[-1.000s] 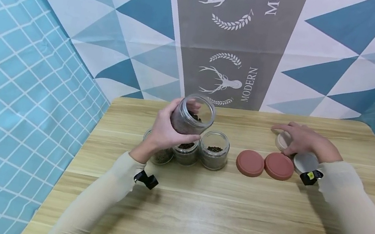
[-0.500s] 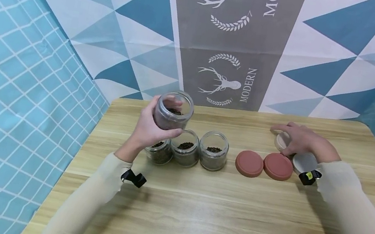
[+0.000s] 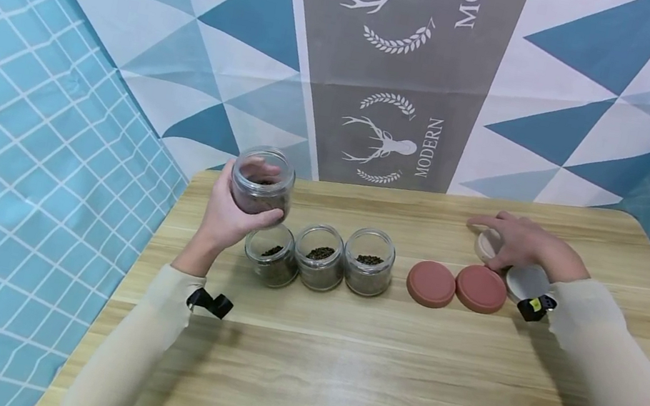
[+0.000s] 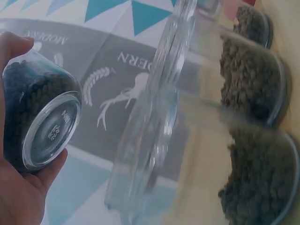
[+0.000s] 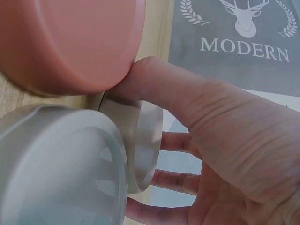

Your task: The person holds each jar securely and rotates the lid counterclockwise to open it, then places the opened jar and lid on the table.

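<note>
My left hand grips an open glass jar, part-filled with dark bean-like bits, above the table's back left. Its base shows in the left wrist view, with fingers and thumb around the jar. Below and to the right stand three similar uncovered jars in a row, the left jar, the middle jar and the right jar, each holding some dark bits. At the right, my right hand holds a small cream lid, thumb on one side and fingers on the other.
Two red lids, a left one and a right one, lie flat between the jars and my right hand. A pale grey lid lies under my right wrist. A patterned cloth hangs behind the wooden table.
My left hand has carried its jar to the left, from above the middle jars to above and left of the left jar, uncovering the row. My right hand stays in place.
</note>
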`<state>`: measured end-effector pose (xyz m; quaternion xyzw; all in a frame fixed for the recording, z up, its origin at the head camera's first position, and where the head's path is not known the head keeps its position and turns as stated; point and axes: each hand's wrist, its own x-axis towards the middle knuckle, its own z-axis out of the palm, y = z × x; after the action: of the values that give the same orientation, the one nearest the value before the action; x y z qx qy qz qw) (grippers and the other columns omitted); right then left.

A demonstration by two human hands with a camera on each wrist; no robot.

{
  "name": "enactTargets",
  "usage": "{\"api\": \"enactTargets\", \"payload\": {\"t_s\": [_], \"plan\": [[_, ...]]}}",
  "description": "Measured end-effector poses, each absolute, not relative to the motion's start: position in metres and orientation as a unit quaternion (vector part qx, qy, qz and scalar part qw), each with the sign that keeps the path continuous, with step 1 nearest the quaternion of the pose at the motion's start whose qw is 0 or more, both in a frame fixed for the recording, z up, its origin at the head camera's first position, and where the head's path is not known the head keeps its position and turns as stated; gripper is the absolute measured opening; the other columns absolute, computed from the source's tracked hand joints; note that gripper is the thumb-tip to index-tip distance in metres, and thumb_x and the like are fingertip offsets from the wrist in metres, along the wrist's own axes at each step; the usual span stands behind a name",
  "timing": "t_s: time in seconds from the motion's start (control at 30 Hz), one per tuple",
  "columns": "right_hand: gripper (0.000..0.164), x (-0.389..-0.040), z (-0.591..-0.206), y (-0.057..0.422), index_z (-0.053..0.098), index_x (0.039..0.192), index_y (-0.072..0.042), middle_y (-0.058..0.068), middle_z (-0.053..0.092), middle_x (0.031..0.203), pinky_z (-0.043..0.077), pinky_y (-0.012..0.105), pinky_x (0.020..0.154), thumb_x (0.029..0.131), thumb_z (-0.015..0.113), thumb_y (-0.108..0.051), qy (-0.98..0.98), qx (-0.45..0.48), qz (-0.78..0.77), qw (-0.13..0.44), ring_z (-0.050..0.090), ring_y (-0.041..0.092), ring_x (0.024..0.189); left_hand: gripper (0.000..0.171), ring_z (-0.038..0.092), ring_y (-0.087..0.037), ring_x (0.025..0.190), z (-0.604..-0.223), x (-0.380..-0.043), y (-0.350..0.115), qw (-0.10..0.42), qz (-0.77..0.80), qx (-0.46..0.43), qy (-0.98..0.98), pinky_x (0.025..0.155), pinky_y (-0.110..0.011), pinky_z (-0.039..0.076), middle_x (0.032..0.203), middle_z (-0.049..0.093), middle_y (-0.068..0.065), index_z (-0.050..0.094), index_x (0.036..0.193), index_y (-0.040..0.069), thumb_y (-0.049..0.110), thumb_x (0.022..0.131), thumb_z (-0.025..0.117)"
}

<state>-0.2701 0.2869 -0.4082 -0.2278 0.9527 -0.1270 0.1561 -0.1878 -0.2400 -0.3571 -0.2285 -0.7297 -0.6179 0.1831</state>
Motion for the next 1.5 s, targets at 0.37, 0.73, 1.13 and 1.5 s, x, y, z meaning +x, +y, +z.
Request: {"api": "enactTargets", "payload": {"t_s": [0.37, 0.73, 1.13, 1.5], "plan": [[0.098, -0.271, -0.41, 0.286, 0.048, 0.169, -0.012, 0.039, 0.053, 0.15, 0.059, 0.054, 0.074, 0.083, 0.094, -0.019, 0.951, -0.22, -0.141, 0.165, 0.06, 0.051, 0.111, 0.079, 0.067, -0.005, 0.13, -0.371, -0.196, -0.276, 0.189, -0.604, -0.121, -0.765, 0.115, -0.02, 0.049, 0.127, 0.075, 0.023, 0.056, 0.15, 0.015, -0.009, 0.08, 0.085], [0.092, -0.271, -0.408, 0.287, 0.053, 0.165, -0.011, 0.038, 0.056, 0.144, 0.06, 0.053, 0.072, 0.083, 0.095, -0.017, 0.951, -0.222, -0.142, 0.162, 0.061, 0.049, 0.108, 0.074, 0.065, -0.008, 0.134, -0.381, -0.201, -0.307, 0.213, -0.607, -0.089, -0.761, 0.119, -0.022, 0.045, 0.13, 0.075, 0.018, 0.056, 0.149, 0.015, -0.007, 0.083, 0.082], [0.093, -0.275, -0.405, 0.288, 0.051, 0.166, -0.011, 0.041, 0.051, 0.15, 0.061, 0.05, 0.073, 0.083, 0.092, -0.017, 0.947, -0.216, -0.157, 0.177, 0.061, 0.049, 0.109, 0.078, 0.064, -0.006, 0.131, -0.387, -0.205, -0.31, 0.211, -0.6, -0.064, -0.769, 0.117, -0.021, 0.046, 0.131, 0.071, 0.017, 0.051, 0.154, 0.002, -0.007, 0.084, 0.085], [0.107, -0.273, -0.387, 0.288, 0.038, 0.174, -0.008, 0.04, 0.042, 0.168, 0.053, 0.078, 0.109, 0.085, 0.095, -0.02, 0.936, -0.23, -0.209, 0.165, 0.051, 0.06, 0.148, 0.073, 0.066, -0.003, 0.13, -0.393, -0.203, -0.31, 0.189, -0.612, -0.068, -0.765, 0.113, -0.016, 0.049, 0.128, 0.075, 0.021, 0.053, 0.149, 0.009, -0.01, 0.085, 0.082]]}}
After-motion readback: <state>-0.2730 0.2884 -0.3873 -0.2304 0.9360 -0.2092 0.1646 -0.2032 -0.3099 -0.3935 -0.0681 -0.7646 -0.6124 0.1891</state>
